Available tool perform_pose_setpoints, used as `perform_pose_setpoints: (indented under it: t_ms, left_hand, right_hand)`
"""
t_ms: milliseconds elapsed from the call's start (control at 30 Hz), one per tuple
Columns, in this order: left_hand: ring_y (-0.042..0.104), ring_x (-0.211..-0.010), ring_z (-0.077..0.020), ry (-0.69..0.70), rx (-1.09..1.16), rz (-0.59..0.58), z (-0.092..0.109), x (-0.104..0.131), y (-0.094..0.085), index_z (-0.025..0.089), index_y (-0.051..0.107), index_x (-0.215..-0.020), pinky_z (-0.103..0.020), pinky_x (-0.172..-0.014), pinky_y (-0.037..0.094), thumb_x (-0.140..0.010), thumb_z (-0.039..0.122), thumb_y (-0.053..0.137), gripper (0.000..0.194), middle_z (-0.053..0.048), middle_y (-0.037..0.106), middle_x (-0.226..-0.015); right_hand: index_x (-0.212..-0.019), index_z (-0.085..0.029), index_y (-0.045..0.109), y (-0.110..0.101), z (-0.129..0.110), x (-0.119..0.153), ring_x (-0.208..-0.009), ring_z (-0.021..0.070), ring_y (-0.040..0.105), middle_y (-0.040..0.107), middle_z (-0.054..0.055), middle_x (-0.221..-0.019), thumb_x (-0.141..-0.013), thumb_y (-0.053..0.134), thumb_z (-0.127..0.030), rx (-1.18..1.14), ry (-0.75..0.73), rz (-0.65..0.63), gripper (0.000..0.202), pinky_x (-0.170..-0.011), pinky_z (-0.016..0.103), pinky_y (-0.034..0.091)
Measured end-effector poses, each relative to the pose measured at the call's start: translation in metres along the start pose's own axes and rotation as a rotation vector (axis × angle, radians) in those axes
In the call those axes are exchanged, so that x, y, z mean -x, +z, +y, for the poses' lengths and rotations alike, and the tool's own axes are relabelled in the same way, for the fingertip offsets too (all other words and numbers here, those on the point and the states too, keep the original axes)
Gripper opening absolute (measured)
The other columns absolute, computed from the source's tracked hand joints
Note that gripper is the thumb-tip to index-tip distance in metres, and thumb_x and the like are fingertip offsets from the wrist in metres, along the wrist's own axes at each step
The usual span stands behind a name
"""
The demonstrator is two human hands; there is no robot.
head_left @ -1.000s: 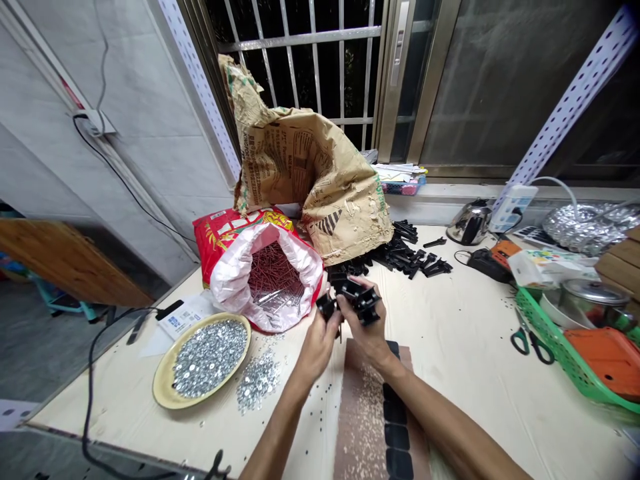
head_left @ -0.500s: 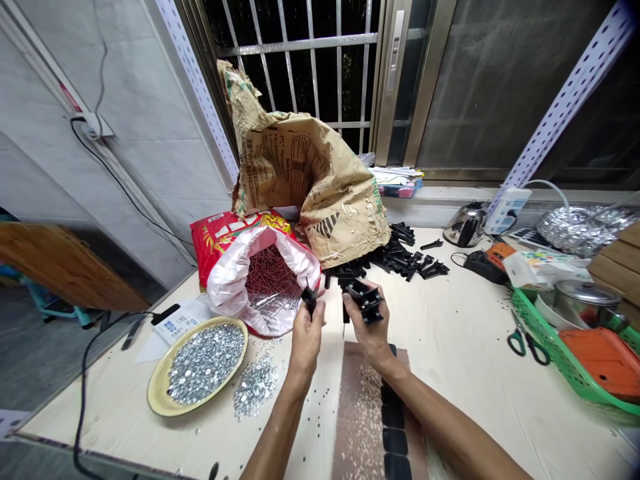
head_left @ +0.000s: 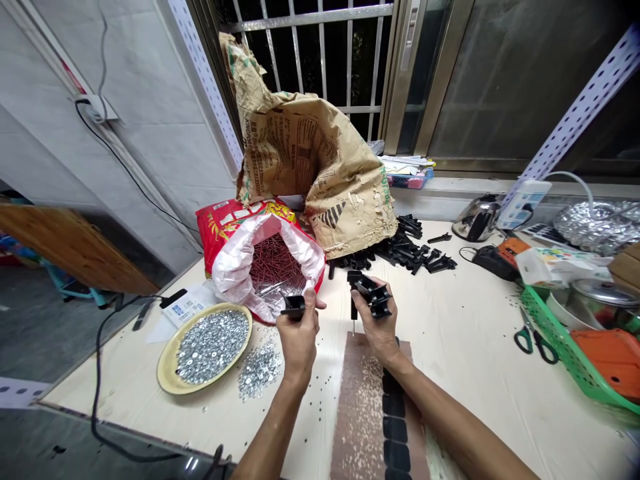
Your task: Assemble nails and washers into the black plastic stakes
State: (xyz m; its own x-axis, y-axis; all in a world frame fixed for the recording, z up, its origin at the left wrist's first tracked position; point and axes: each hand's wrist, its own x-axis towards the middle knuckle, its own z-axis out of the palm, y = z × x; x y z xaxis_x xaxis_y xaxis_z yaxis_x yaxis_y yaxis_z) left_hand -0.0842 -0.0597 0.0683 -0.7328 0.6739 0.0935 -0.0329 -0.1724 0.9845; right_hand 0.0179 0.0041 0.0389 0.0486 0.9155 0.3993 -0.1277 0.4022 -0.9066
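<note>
Nearest the viewer on a pale worktable (head_left: 465, 373), a brown board (head_left: 355, 427) bearing a row of black rounded squares (head_left: 395, 429) lies in front of a red bag (head_left: 225, 233) and slightly to its right. Loose washers (head_left: 260, 370) are scattered in front of the bag, and a yellow plate (head_left: 165, 380) heaped with more sits at its front left. Before the bag's mouth, a worker's left hand (head_left: 299, 340) pinches a black plastic piece (head_left: 293, 308) between thumb and fingers; to the bag's right, the right hand (head_left: 379, 330) is closed around a cluster of black plastic parts (head_left: 376, 297), a thin metal shaft (head_left: 354, 327) pointing down from one. Reddish-brown screws (head_left: 277, 263) fill the bag, and a white paper (head_left: 187, 308) at its left carries blue print (too small to read). Behind it leans a torn brown sack (head_left: 350, 200), its lettering appearing to begin "KING", the rest creased, beside a striped printed panel. More black parts (head_left: 405, 253) are piled to the bag's right, below a barred window (head_left: 320, 20).
</note>
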Motion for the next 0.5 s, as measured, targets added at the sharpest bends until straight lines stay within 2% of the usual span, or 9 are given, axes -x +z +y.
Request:
perform_pose_setpoints:
  t_ms: [167, 267, 333, 400, 467, 500]
  left_hand:
    - [0.027, -0.041, -0.0063, 0.032, -0.083, -0.009, -0.001, 0.004, -0.001, 0.013, 0.067, -0.076, -0.021, -0.041, 0.024, -0.078, 0.051, 0.059, 0.038, 0.008, 0.030, -0.045]
    - [0.047, -0.053, -0.0089, 0.018, -0.146, -0.124, 0.000, 0.000, 0.005, 0.015, 0.070, -0.094, -0.020, -0.052, 0.037, -0.079, 0.050, 0.058, 0.040, 0.003, 0.049, -0.056]
    - [0.059, -0.068, -0.0128, -0.031, -0.124, -0.176, 0.002, -0.007, 0.009, 0.017, 0.067, -0.106, -0.023, -0.062, 0.044, -0.078, 0.050, 0.059, 0.045, -0.003, 0.064, -0.076]
    - [0.063, -0.075, -0.0165, -0.110, -0.075, -0.222, 0.002, -0.015, 0.012, 0.017, 0.064, -0.114, -0.027, -0.067, 0.048, -0.074, 0.051, 0.063, 0.052, -0.008, 0.068, -0.092]
    - [0.064, -0.073, -0.0177, -0.135, -0.062, -0.242, 0.002, -0.021, 0.011, 0.015, 0.062, -0.115, -0.028, -0.065, 0.049, -0.071, 0.051, 0.066, 0.058, -0.009, 0.069, -0.091]
    - [0.063, -0.070, -0.0171, -0.119, -0.069, -0.215, 0.001, -0.022, 0.009, 0.014, 0.062, -0.115, -0.027, -0.062, 0.048, -0.071, 0.052, 0.066, 0.059, -0.008, 0.069, -0.085]
  right_hand:
    - [-0.105, -0.019, 0.056, 0.002, 0.000, 0.004, -0.089, 0.0177, 0.058, 0.062, 0.005, -0.099, -0.076, 0.065, -0.033, -0.021, -0.009, -0.032, 0.033, -0.083, 0.032, 0.046]
    - [-0.105, -0.019, 0.055, 0.006, -0.002, 0.003, -0.092, 0.0185, 0.058, 0.062, 0.005, -0.100, -0.077, 0.064, -0.033, -0.043, 0.013, -0.028, 0.032, -0.085, 0.033, 0.046]
    - [-0.105, -0.019, 0.054, 0.006, -0.002, 0.001, -0.092, 0.0185, 0.057, 0.062, 0.005, -0.099, -0.078, 0.063, -0.035, -0.048, 0.041, -0.009, 0.032, -0.086, 0.033, 0.045]
    - [-0.105, -0.019, 0.054, 0.005, -0.002, -0.001, -0.091, 0.0184, 0.057, 0.062, 0.005, -0.099, -0.078, 0.062, -0.035, -0.047, 0.047, 0.003, 0.033, -0.086, 0.034, 0.045]
    - [-0.106, -0.018, 0.054, 0.002, -0.001, -0.003, -0.091, 0.0183, 0.057, 0.061, 0.005, -0.100, -0.078, 0.063, -0.035, -0.039, 0.041, 0.021, 0.034, -0.087, 0.034, 0.044]
    - [-0.106, -0.019, 0.054, 0.001, -0.001, -0.004, -0.091, 0.0183, 0.057, 0.061, 0.005, -0.100, -0.078, 0.063, -0.035, -0.035, 0.037, 0.031, 0.034, -0.088, 0.034, 0.044]
